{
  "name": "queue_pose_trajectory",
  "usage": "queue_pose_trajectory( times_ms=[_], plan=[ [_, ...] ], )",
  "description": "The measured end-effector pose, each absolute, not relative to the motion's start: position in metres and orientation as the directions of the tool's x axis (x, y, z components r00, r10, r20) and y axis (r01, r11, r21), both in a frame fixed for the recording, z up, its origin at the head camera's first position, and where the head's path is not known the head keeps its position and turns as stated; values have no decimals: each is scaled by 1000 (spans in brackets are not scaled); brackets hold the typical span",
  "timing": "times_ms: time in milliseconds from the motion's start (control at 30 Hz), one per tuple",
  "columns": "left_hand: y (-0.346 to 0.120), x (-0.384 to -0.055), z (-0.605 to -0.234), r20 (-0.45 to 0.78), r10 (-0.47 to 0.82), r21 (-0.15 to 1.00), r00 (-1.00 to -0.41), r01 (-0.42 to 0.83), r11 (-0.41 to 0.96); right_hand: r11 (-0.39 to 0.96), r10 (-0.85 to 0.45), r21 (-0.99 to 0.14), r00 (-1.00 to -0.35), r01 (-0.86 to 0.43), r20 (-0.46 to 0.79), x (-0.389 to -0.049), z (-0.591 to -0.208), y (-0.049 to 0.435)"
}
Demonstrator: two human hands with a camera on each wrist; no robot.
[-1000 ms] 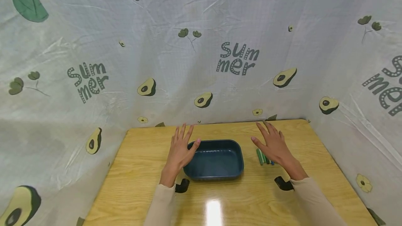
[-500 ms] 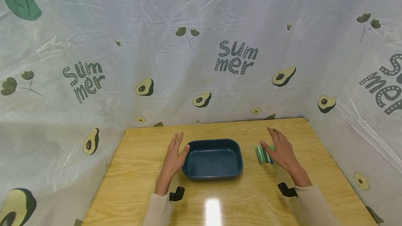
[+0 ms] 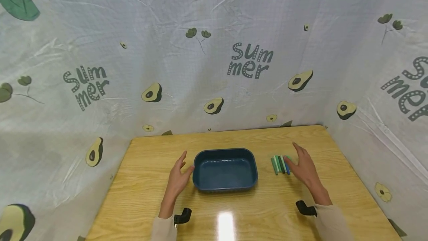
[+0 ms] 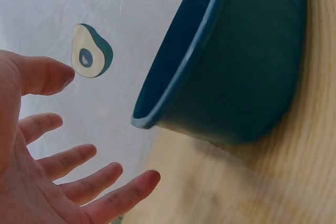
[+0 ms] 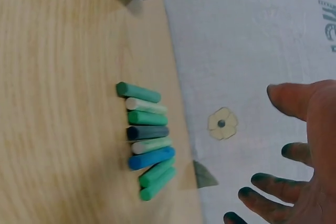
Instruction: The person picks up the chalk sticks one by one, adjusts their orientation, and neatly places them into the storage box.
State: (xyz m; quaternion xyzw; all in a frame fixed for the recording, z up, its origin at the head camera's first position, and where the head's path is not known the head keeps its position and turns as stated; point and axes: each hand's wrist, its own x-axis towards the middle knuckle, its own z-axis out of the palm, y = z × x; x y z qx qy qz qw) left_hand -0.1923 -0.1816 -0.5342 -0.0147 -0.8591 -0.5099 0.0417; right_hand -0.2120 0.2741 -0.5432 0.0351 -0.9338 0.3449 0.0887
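Observation:
A dark blue rectangular dish (image 3: 225, 175) with rounded corners and raised walls stands on the table. My left hand (image 3: 178, 177) is held just left of it, fingers spread and holding nothing; in the left wrist view a gap separates the fingertips from the dish wall (image 4: 236, 66). Right of the dish lies a row of several chalk pastels (image 3: 280, 164) in greens, pale green, a dark shade and blue. Beside and partly over the row's right end is my right hand (image 3: 305, 167), its fingers loosely spread with nothing in them. Its fingertips (image 5: 262, 179) look stained dark green in the right wrist view.
The wooden table (image 3: 147, 181) meets a pale curtain (image 3: 187, 84) printed with avocados and lettering at the back and sides. A black wrist mount (image 3: 183, 217) sticks out from the left wrist, and another mount (image 3: 305, 208) from the right.
Both hands have drawn back toward the body and apart. The left no longer overlaps the dish, and more of the pastel row shows beside the right hand. Dish and pastels stay put.

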Motion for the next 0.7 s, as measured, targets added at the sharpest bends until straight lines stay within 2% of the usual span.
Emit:
queue_pose_trajectory(
  times_ms=[233,400,700],
  plan=[
    [-182,-182,-532,11,-10,943,-1000,7,332,721,90,-692,-992,7,84,-208,-554,277],
    [-184,-180,-545,-29,-30,964,-999,-36,263,702,128,-708,-992,78,18,-208,-561,276],
    [-184,-183,-561,-64,-88,988,-994,-75,131,661,218,-739,-976,126,29,-205,-568,274]
  ],
)
